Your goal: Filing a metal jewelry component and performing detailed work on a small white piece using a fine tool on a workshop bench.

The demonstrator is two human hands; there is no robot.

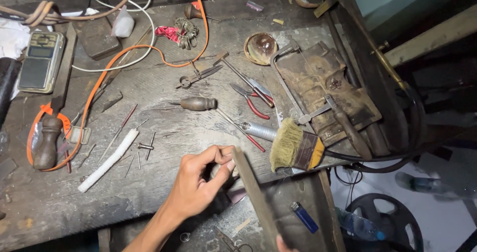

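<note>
On a worn, dusty wooden workbench [164, 182] seen from above, a person's left hand [198, 180] reaches in from the lower edge, its fingers [211, 157] curled closed and pinching something small and pale against the upper end of a long flat file [253, 197]; what the pinched piece is cannot be made out. The file slants down toward the bottom of the view, where only a fingertip of the right hand [282, 244] shows at its lower end, so its grip cannot be told. The work sits at the bench's front edge, over an open drawer [318, 217] holding a blue lighter [304, 217], which appears placed to catch what falls. Tools lie scattered within reach: a flat brush with pale bristles [294, 147] just right of the hand, red-handled pliers [251, 102], a wooden-handled awl [198, 103], a small hammer [238, 73] and a white stick wrapped in cloth [108, 160]. Farther left are a pocket scale [39, 60] and an orange cable [119, 58] looping across the bench. At the right rests a rusty metal block [328, 88].
</note>
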